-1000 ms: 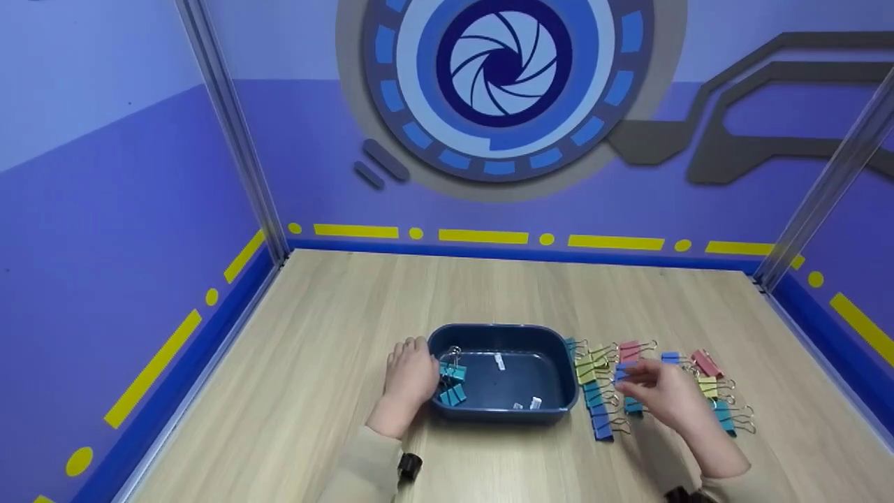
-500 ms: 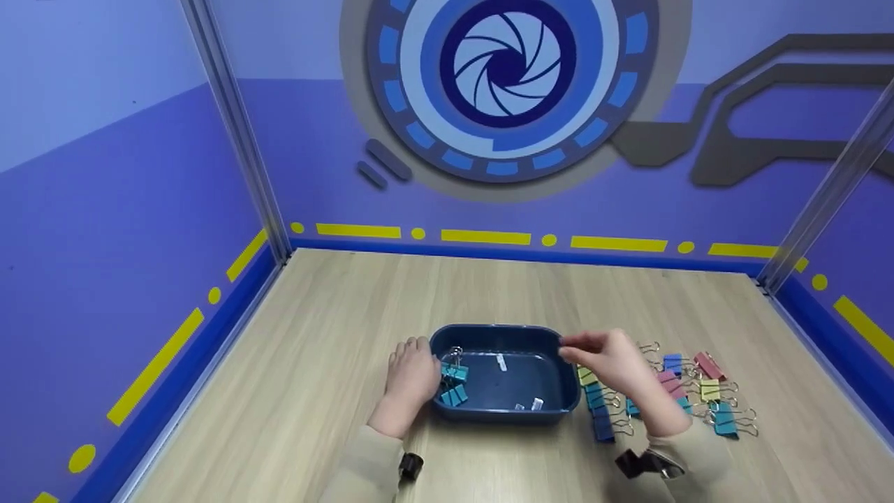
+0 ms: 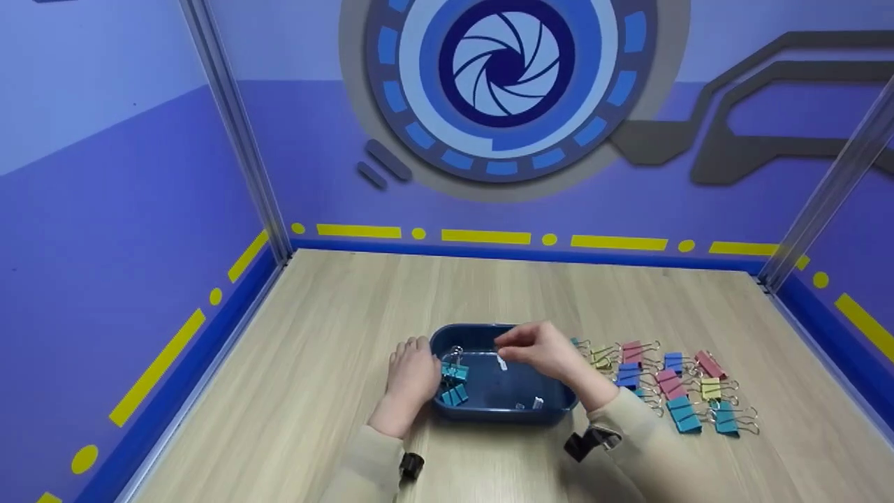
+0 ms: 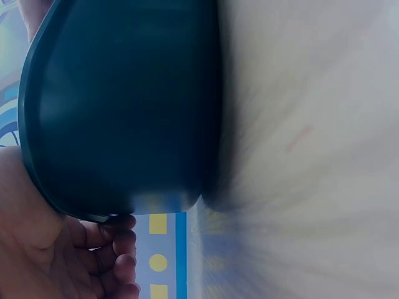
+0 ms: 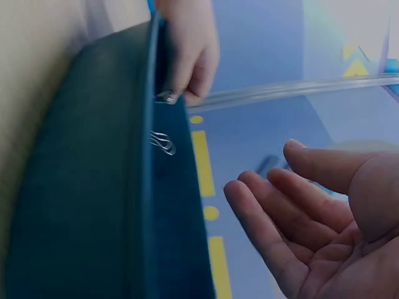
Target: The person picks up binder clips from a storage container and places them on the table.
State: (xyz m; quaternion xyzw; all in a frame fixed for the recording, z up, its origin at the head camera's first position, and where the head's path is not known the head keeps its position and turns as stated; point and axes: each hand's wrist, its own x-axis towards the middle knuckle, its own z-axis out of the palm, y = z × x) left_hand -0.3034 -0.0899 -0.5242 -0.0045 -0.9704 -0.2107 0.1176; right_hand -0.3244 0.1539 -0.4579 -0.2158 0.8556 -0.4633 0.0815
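My left hand (image 3: 413,377) grips the left wall of a dark blue plastic box (image 3: 499,418); in the left wrist view its fingers (image 4: 124,268) curl by the rim corner. Two teal binder clips (image 3: 455,396) lie inside the box at its left end, beside that hand. Over the right half of the box hovers my right hand (image 3: 541,349). The right wrist view shows its thumb and fingers (image 5: 299,205) spread apart, holding nothing. Below it, small white pieces (image 3: 538,403) sit on the box floor.
Right of the box, several binder clips lie in rough columns, among them a blue clip (image 3: 628,376), a pink clip (image 3: 672,383), a yellow clip (image 3: 710,388) and a teal clip (image 3: 684,414). My right forearm hides some. Printed walls (image 3: 499,209) enclose the wooden table (image 3: 335,300).
My right hand has moved left from among the clips, across the box's right rim, to over its inside. The left hand has stayed at the box's left wall.
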